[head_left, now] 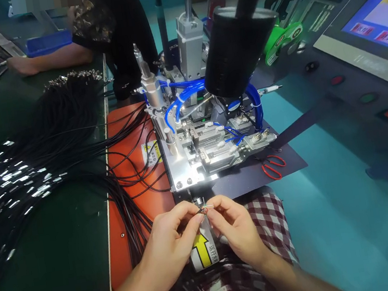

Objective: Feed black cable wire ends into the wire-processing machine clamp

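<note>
My left hand (169, 236) pinches the end of a thin black cable (200, 210) between thumb and forefinger. Against it, my right hand (235, 229) closes its fingertips on the fine stripped wires (208, 206) that stick out of the cable end. Both hands meet just in front of a metal machine (183, 169) with clamps and blue air hoses (186, 90). Below my fingers shows a white label with a yellow arrow (203, 251). More black cables (132, 222) run past my left wrist, over an orange plate (116, 244).
A large bundle of black cables (64, 104) with shiny ends covers the green table (74, 251). Red-handled scissors (273, 166) lie right of the machine. A black funnel-like nozzle (238, 51) hangs above it. A control panel (357, 67) stands right; another person's arm (57, 58) rests across the table.
</note>
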The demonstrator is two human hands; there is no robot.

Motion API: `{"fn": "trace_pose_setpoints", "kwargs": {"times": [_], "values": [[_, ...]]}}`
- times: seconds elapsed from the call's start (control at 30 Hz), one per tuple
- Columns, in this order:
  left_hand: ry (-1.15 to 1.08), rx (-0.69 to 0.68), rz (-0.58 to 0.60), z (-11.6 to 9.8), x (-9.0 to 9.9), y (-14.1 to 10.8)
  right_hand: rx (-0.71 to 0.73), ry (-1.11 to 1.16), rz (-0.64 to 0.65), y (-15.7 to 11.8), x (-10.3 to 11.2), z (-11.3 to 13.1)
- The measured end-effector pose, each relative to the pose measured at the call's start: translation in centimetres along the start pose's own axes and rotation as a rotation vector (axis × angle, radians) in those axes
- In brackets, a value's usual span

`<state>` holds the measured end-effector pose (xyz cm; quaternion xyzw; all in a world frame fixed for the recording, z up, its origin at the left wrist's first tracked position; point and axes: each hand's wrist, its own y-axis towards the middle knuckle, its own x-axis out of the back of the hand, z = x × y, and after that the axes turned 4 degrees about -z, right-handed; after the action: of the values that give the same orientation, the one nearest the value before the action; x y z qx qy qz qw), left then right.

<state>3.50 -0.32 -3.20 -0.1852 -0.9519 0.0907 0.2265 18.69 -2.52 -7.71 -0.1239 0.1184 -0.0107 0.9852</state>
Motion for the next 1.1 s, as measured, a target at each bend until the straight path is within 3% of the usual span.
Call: {"fn": "trace_pose_setpoints", "kwargs": {"times": [0.2, 0.37, 0.43, 0.7, 1.03, 1.1], "values": [[-0.197, -0.009, 0.007, -1.6, 0.4, 0.9, 0.030, -0.054, 0.070, -0.1, 0.4, 1.0], [-0.364, 0.255, 0.071, -2.1, 0.2, 1.6, 0.019, -0.072, 0.091, -0.2, 0.5, 1.2], [-0.427, 0.301, 0.078, -2.0, 0.1, 1.6, 0.002, -0.077, 0.104, -0.3, 0.5, 1.2], [-0.515, 0.309, 0.106, -1.3, 0.1, 1.2, -0.015, -0.072, 0.128, -0.3, 0.5, 1.0], [-0.367, 0.183, 0.075, -1.7, 0.4, 0.6, -0.001, -0.067, 0.113, -0.7, 0.5, 1.6], [-0.369, 0.213, 0.069, -1.6, 0.3, 0.4, -0.007, -0.056, 0.099, -0.6, 0.4, 1.4]]}}
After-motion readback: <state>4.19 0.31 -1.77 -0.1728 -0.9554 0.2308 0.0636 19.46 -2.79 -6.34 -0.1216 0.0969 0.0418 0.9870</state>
